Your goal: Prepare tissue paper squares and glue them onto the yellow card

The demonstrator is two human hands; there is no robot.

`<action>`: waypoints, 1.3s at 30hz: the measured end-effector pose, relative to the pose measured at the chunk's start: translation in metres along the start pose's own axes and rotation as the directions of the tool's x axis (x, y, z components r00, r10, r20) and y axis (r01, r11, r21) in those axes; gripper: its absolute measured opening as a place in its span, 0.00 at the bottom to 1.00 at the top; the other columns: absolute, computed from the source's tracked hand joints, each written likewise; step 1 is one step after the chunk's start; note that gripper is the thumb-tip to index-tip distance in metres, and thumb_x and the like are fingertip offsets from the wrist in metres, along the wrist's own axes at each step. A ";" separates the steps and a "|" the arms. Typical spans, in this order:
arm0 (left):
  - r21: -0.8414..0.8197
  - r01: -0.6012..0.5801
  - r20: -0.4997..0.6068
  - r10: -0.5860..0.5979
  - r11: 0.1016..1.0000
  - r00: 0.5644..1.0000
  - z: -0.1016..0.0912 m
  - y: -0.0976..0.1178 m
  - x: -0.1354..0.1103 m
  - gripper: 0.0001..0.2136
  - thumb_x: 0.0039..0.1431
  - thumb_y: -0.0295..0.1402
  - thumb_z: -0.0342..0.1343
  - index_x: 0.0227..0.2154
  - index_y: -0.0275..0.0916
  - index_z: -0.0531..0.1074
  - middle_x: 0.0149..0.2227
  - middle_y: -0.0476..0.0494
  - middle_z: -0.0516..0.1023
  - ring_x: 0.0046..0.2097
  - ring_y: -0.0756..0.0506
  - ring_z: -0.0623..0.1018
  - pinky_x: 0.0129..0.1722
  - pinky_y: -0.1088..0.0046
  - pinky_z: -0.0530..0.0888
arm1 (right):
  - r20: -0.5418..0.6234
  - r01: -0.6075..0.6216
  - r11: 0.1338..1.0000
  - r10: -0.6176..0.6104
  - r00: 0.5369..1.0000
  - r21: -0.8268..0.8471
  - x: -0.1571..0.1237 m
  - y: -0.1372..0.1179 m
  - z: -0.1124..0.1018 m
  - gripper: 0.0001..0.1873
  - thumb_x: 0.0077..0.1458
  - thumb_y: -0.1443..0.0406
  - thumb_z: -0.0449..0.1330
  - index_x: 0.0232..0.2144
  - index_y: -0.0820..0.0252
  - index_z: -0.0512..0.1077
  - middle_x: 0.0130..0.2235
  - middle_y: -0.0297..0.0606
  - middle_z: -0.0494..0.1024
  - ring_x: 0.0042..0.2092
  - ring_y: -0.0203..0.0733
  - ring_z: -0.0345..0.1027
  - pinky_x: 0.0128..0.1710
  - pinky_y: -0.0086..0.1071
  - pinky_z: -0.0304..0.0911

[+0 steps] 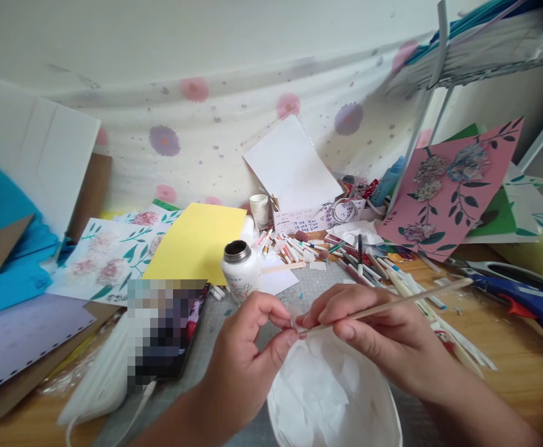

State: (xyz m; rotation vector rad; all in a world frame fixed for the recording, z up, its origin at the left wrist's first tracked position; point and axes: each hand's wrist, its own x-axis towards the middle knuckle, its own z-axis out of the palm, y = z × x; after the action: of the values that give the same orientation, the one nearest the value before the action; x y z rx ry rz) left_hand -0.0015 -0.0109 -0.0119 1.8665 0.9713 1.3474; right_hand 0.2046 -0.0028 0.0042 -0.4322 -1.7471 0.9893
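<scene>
My right hand (387, 341) is closed around a thin wooden stick (411, 299), which slants down to the left. The stick's lower end meets the fingertips of my left hand (247, 357). Thumb and forefinger of the left hand are pinched together there; a small whitish bit shows between them, too small to name. Both hands hover over the far side of a white bowl (396, 410). Crumpled and flat pieces of thin white paper (318, 382) lie inside it.
Behind the hands stands an uncapped white bottle (241, 270). Many markers (294, 248) lie scattered farther back. A phone (173, 335) leans at left, its cable (145, 397) trailing forward. Blue scissors (527, 298) lie at right, below a pink flower picture (452, 192). Yellow paper (197, 242) stands behind.
</scene>
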 end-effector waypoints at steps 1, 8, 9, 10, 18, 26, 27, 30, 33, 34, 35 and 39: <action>0.004 -0.006 -0.003 0.006 1.000 1.000 0.000 0.000 0.000 0.09 0.57 0.22 0.58 0.33 0.43 0.68 0.30 0.55 0.74 0.32 0.52 0.76 0.32 0.80 0.71 | -0.004 0.005 1.000 -0.005 1.000 -0.013 0.000 0.000 0.000 0.08 0.64 0.68 0.60 0.41 0.55 0.79 0.38 0.39 0.82 0.41 0.41 0.77 0.41 0.32 0.72; 0.063 -0.024 -0.007 0.024 0.998 1.000 -0.001 -0.001 -0.001 0.09 0.56 0.21 0.57 0.34 0.43 0.69 0.30 0.53 0.73 0.33 0.50 0.76 0.34 0.77 0.73 | -0.125 0.017 1.000 -0.019 0.992 -0.017 0.001 0.002 -0.003 0.09 0.63 0.69 0.61 0.40 0.56 0.81 0.36 0.40 0.83 0.42 0.43 0.78 0.42 0.32 0.75; 0.066 -0.029 -0.004 0.030 0.997 1.000 -0.002 -0.001 -0.001 0.09 0.56 0.21 0.57 0.34 0.43 0.69 0.30 0.53 0.73 0.33 0.50 0.77 0.35 0.77 0.73 | -0.144 0.012 1.000 -0.013 0.990 -0.011 0.001 0.002 -0.004 0.09 0.63 0.68 0.61 0.40 0.56 0.82 0.36 0.40 0.83 0.41 0.43 0.79 0.42 0.32 0.75; 0.065 -0.035 0.001 0.035 0.997 0.999 -0.003 0.000 -0.001 0.09 0.56 0.20 0.56 0.34 0.43 0.69 0.30 0.53 0.73 0.34 0.50 0.77 0.36 0.76 0.73 | -0.162 0.010 1.000 -0.011 0.987 -0.003 0.001 0.003 -0.006 0.08 0.63 0.68 0.61 0.39 0.56 0.82 0.36 0.40 0.83 0.41 0.42 0.79 0.42 0.31 0.75; 0.003 -0.020 0.013 0.020 1.000 1.000 -0.005 0.003 0.000 0.11 0.54 0.19 0.54 0.35 0.43 0.73 0.31 0.51 0.74 0.33 0.49 0.76 0.33 0.77 0.77 | -0.219 0.000 0.988 0.034 0.975 0.153 -0.003 0.018 -0.018 0.08 0.63 0.66 0.61 0.40 0.52 0.81 0.38 0.38 0.82 0.41 0.45 0.80 0.40 0.37 0.79; -0.012 -0.009 0.023 0.009 1.000 1.000 -0.006 0.003 0.000 0.10 0.55 0.20 0.54 0.33 0.42 0.75 0.30 0.50 0.75 0.33 0.48 0.76 0.34 0.75 0.76 | -0.277 -0.045 0.980 0.098 0.956 0.193 0.001 0.014 -0.021 0.06 0.62 0.66 0.62 0.37 0.54 0.81 0.37 0.37 0.83 0.39 0.45 0.82 0.40 0.36 0.80; -0.008 -0.009 0.027 0.010 1.000 1.000 -0.007 0.003 0.001 0.09 0.55 0.21 0.54 0.33 0.42 0.75 0.29 0.50 0.76 0.33 0.48 0.76 0.34 0.74 0.75 | -0.276 -0.053 0.980 0.106 0.955 0.192 0.001 0.013 -0.021 0.06 0.62 0.65 0.63 0.37 0.54 0.81 0.37 0.37 0.83 0.39 0.45 0.82 0.40 0.36 0.80; -0.007 -0.007 0.054 0.007 1.000 0.999 -0.008 0.003 0.001 0.08 0.56 0.22 0.54 0.31 0.41 0.74 0.28 0.50 0.75 0.31 0.49 0.76 0.33 0.74 0.72 | -0.279 -0.057 0.977 0.114 0.953 0.205 0.001 0.013 -0.022 0.05 0.62 0.65 0.63 0.37 0.53 0.80 0.36 0.37 0.84 0.38 0.45 0.82 0.39 0.35 0.80; -0.011 -0.024 0.081 0.025 1.000 0.996 -0.009 0.001 0.002 0.06 0.58 0.24 0.55 0.32 0.41 0.74 0.28 0.51 0.74 0.32 0.49 0.75 0.34 0.74 0.70 | -0.260 -0.042 0.973 0.102 0.960 0.226 0.001 0.013 -0.023 0.05 0.62 0.65 0.63 0.37 0.53 0.80 0.35 0.37 0.84 0.37 0.44 0.82 0.38 0.35 0.79; -0.010 -0.030 0.082 0.031 0.999 0.996 -0.009 0.000 0.001 0.05 0.59 0.25 0.55 0.32 0.42 0.73 0.29 0.51 0.74 0.32 0.49 0.74 0.34 0.74 0.70 | -0.245 -0.037 0.973 0.094 0.965 0.229 0.000 0.013 -0.023 0.05 0.62 0.65 0.63 0.37 0.53 0.80 0.35 0.37 0.84 0.37 0.44 0.81 0.38 0.36 0.79; -0.003 -0.034 0.078 0.034 0.999 0.996 -0.009 -0.001 0.001 0.04 0.59 0.26 0.56 0.32 0.42 0.73 0.29 0.51 0.74 0.32 0.49 0.74 0.34 0.74 0.70 | -0.220 -0.034 0.972 0.087 0.972 0.233 0.000 0.012 -0.023 0.05 0.62 0.65 0.62 0.37 0.53 0.80 0.35 0.38 0.84 0.37 0.44 0.81 0.38 0.37 0.79; 0.026 -0.026 0.031 0.025 0.999 0.999 -0.007 -0.003 0.002 0.04 0.59 0.26 0.57 0.30 0.41 0.70 0.29 0.51 0.73 0.33 0.49 0.74 0.34 0.74 0.69 | -0.063 -0.048 0.975 0.063 0.996 0.217 0.000 0.006 -0.024 0.06 0.62 0.65 0.62 0.38 0.57 0.80 0.35 0.41 0.84 0.37 0.44 0.80 0.38 0.37 0.76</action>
State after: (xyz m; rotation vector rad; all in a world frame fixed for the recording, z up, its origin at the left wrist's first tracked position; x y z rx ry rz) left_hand -0.0081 -0.0071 -0.0110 1.9196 0.9574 1.3233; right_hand 0.2251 0.0103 0.0022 -0.3727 -1.5522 1.1761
